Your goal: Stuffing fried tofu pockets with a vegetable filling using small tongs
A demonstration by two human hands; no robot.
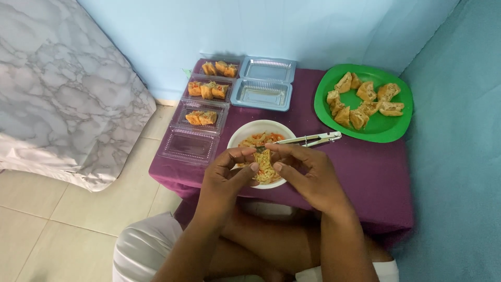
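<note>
Both of my hands meet over a white bowl (254, 128) of shredded orange and yellow filling. Together, my left hand (225, 175) and my right hand (308, 175) hold a piece of fried tofu (264, 159) stuffed with filling, fingertips pinching it from both sides. Metal tongs (313, 139) rest across the bowl's rim, pointing right. The bowl stands on a low table covered with a purple cloth (360, 172).
A green plate (381, 129) with several fried tofu pieces sits at the back right. Clear plastic boxes (203, 112) at the left hold stuffed pieces; one box (189, 145) is empty. Two open grey-blue boxes (262, 81) stand behind the bowl. A marble-patterned sheet (62, 89) lies left.
</note>
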